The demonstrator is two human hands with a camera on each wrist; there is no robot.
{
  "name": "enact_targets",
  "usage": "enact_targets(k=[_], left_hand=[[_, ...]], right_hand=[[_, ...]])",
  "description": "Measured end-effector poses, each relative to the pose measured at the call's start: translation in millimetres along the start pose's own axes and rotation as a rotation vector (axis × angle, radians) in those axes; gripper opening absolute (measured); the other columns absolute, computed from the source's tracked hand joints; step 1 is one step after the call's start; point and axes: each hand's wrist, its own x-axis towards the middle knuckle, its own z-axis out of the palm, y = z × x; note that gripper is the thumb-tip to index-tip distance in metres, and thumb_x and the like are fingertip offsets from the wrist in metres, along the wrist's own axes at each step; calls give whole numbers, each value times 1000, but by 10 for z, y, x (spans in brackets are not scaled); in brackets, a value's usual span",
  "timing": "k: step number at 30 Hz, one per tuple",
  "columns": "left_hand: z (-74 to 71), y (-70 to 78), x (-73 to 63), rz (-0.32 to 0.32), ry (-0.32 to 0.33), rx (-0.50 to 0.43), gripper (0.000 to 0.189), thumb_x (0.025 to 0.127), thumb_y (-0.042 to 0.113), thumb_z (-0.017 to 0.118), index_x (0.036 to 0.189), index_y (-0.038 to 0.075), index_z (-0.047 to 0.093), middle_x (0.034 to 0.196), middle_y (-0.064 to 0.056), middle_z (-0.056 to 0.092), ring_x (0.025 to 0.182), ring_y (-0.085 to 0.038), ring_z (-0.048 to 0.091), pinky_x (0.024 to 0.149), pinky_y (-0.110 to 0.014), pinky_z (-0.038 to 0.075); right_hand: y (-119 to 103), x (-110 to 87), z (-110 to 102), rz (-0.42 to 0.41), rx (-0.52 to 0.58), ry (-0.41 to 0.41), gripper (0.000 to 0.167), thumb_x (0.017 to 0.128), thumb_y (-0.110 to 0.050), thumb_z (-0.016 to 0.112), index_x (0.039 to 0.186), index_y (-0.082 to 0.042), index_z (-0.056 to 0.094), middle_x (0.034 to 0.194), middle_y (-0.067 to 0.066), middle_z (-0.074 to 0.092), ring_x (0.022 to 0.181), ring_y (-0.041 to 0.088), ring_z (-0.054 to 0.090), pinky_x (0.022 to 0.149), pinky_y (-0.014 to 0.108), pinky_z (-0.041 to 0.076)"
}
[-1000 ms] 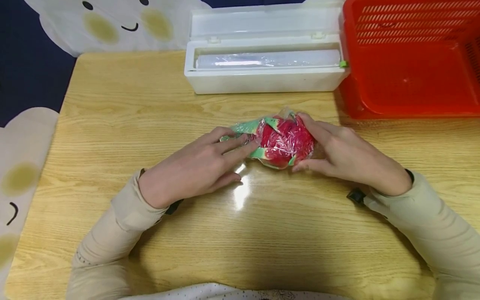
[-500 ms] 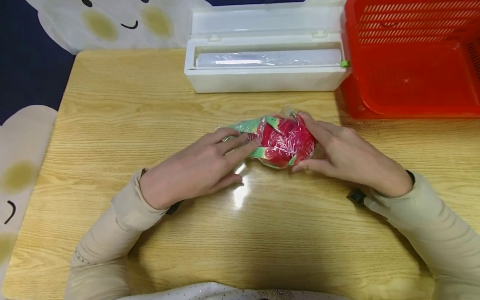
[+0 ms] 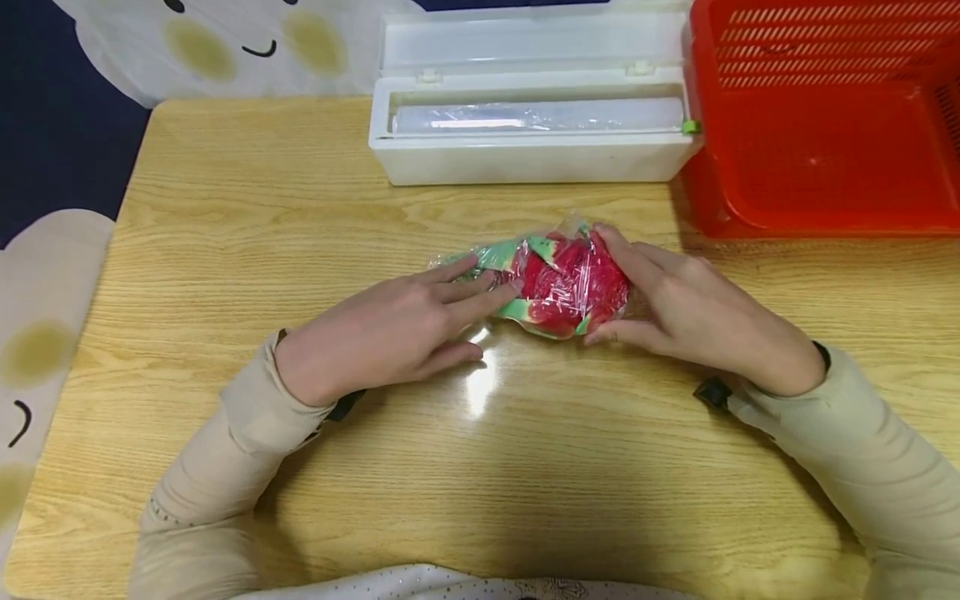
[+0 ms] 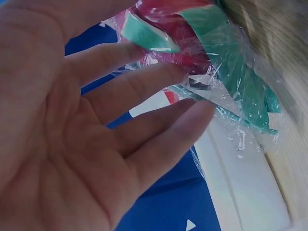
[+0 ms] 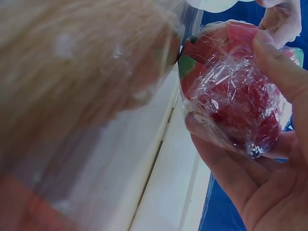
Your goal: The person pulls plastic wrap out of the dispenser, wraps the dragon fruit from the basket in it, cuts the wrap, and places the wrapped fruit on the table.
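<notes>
A red dragon fruit [image 3: 558, 287] with green-tipped scales lies on the table, wrapped in clear cling film. Its rounded end sits between the thumb and fingers of my right hand [image 3: 686, 304], which grips it from the right. Over the green leafy end, my left hand [image 3: 397, 329] reaches with fairly straight, spread fingers that touch the film. In the left wrist view the film [image 4: 240, 103] sticks out loosely past the green tips [image 4: 236, 72]. The right wrist view has the film pulled close and wrinkled over the red skin [image 5: 236, 106].
Behind the fruit stands a white cling film box [image 3: 532, 162] with its lid up and a film roll [image 3: 536, 115] inside. A red plastic basket [image 3: 825, 223] is at the back right. Wooden table [image 3: 247, 192] surface surrounds the hands.
My left hand has shifted a little, its fingers straightening and spreading over the leafy end. The right hand keeps its grip, and the dragon fruit has barely moved.
</notes>
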Motion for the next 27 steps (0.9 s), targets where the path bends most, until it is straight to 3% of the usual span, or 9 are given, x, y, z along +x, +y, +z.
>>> enact_targets(k=[4, 15, 20, 27], left_hand=[[-17, 9, 8, -15, -11, -5, 66, 103, 40, 64, 159, 14, 41, 155, -15, 53, 146, -43, 48, 116, -52, 48], [14, -3, 14, 20, 40, 41, 63, 103, 37, 64, 156, 10, 46, 150, -17, 56, 145, -40, 51, 127, -50, 36], [-3, -3, 14, 32, 26, 18, 63, 102, 38, 65, 155, 9, 46, 148, -15, 60, 141, -40, 55, 124, -49, 41], [28, -12, 16, 52, 92, 57, 60, 101, 37, 66, 153, 10, 51, 144, -16, 62, 133, -28, 65, 127, -45, 35]], right_hand=[[4, -2, 7, -5, -5, 3, 106, 75, -38, 92, 157, 1, 37, 126, 27, 69, 80, 24, 63, 74, 48, 65], [5, 6, 5, -2, -6, 6, 106, 76, -39, 91, 158, 1, 36, 124, 26, 70, 76, 21, 58, 69, 45, 65], [1, 5, 4, -5, -8, 1, 106, 75, -37, 92, 157, 2, 37, 125, 27, 69, 80, 23, 62, 74, 48, 65], [3, 4, 13, -2, -9, 4, 106, 76, -37, 92, 158, 1, 36, 124, 27, 69, 80, 24, 63, 75, 49, 65]])
